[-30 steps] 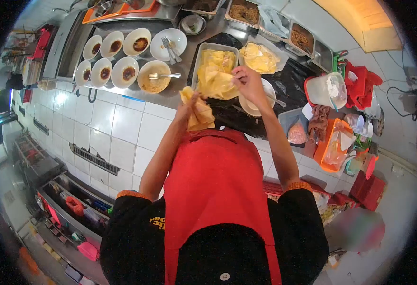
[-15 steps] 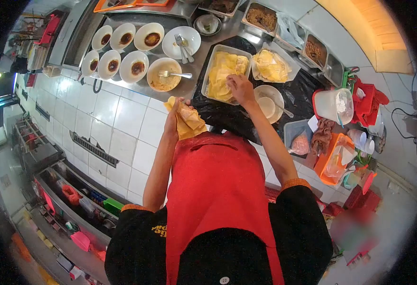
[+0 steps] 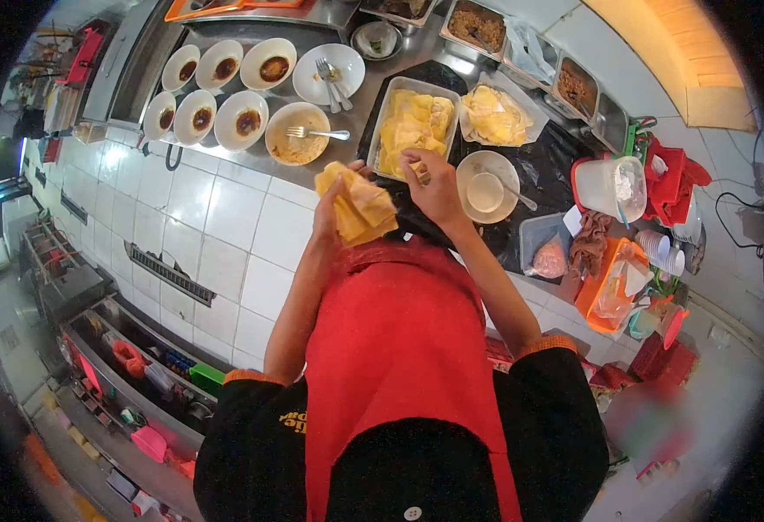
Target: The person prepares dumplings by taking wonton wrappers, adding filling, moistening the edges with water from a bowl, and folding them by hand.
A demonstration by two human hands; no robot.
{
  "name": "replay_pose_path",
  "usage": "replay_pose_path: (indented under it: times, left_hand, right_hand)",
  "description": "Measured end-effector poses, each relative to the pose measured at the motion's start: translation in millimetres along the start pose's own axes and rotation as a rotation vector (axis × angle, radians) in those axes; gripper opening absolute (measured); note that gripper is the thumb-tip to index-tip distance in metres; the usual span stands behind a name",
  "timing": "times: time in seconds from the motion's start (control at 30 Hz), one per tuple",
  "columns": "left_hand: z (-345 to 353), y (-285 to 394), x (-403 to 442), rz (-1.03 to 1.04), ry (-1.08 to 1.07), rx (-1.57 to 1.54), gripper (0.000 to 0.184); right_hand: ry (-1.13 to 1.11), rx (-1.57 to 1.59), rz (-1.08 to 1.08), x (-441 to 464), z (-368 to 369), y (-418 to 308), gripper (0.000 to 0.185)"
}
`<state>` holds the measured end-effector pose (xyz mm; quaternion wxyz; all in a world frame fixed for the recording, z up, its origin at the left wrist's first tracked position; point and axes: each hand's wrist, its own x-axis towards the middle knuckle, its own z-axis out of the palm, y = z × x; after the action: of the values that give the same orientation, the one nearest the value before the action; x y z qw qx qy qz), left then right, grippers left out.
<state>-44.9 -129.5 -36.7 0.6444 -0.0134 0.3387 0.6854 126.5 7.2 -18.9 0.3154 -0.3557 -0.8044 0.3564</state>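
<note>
My left hand (image 3: 328,211) is closed round a stack of thin yellow dough wrappers (image 3: 364,209), held just off the counter's front edge. To its right, my right hand (image 3: 434,190) is at the near edge of a tray (image 3: 458,109). Its fingers are bent, thumb and fingertips close together; anything between them is too small to make out. In that tray lie folded yellow wontons (image 3: 412,122). Right of it, more yellow wrappers (image 3: 495,117) rest on a sheet of white wrapping. A bowl (image 3: 471,170) near my right wrist holds a smaller cup (image 3: 485,192) and a spoon (image 3: 518,199).
Several white bowls with dark sauce (image 3: 248,122) stand at the left, near a plate with forks (image 3: 305,80). A used bowl with a fork (image 3: 290,150) sits closer. Metal pans of minced filling (image 3: 476,30) line the back. A white tub (image 3: 608,191) and orange basket (image 3: 595,300) are at right.
My right hand has drawn back from the wontons in the tray toward my body and the left hand. The left hand has shifted slightly right with the wrappers.
</note>
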Motion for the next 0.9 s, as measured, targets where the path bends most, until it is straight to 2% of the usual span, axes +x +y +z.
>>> replay_pose_path:
  times: [0.07, 0.13, 0.2, 0.27, 0.33, 0.47, 0.53, 0.57, 0.63, 0.67, 0.73, 0.77, 0.9]
  left_hand:
    - [21, -3, 4, 0.006, -0.066, 0.155, 0.051]
    - [36, -8, 8, 0.005, -0.123, 0.111, 0.055]
    - [46, -9, 13, 0.098, -0.200, 0.208, 0.056]
    - [58, -8, 12, 0.084, -0.214, 0.212, 0.056]
    - [71, -7, 10, 0.122, -0.248, 0.226, 0.056]
    - [83, -6, 12, 0.076, -0.256, 0.232, 0.058]
    - [86, -10, 13, 0.021, -0.206, 0.127, 0.060]
    - [82, -11, 14, 0.014, -0.215, 0.132, 0.060]
    - [79, -9, 17, -0.073, -0.246, 0.178, 0.055]
    - [78, -11, 19, -0.077, -0.255, 0.182, 0.055]
    - [93, -10, 13, 0.025, -0.082, 0.694, 0.046]
    - [102, -11, 11, 0.075, -0.082, 0.609, 0.037]
    - [110, -11, 8, 0.110, -0.086, 0.690, 0.037]
  right_hand:
    - [-0.061, 0.219, 0.099, 3, -17, -37, 0.023]
    - [-0.092, 0.227, 0.123, -2, -20, -40, 0.025]
    - [0.008, 0.169, 0.065, -5, -25, -42, 0.023]
    - [0.053, 0.136, 0.033, -6, -32, -45, 0.022]
    - [0.133, 0.077, -0.109, -7, -38, -53, 0.022]
    - [0.167, -0.083, -0.189, -11, -46, -60, 0.021]
    - [0.226, -0.143, -0.216, -15, -48, -61, 0.022]
    - [0.236, -0.149, -0.213, -17, -50, -64, 0.022]
    - [0.257, 0.164, 0.035, -17, -55, -68, 0.023]
    - [0.267, 0.159, 0.034, -16, -60, -68, 0.023]
    - [0.159, 0.360, 0.196, -15, -71, -69, 0.025]
    - [0.102, 0.220, 0.128, -13, -82, -68, 0.032]
    - [0.017, 0.070, 0.011, -13, -94, -64, 0.037]
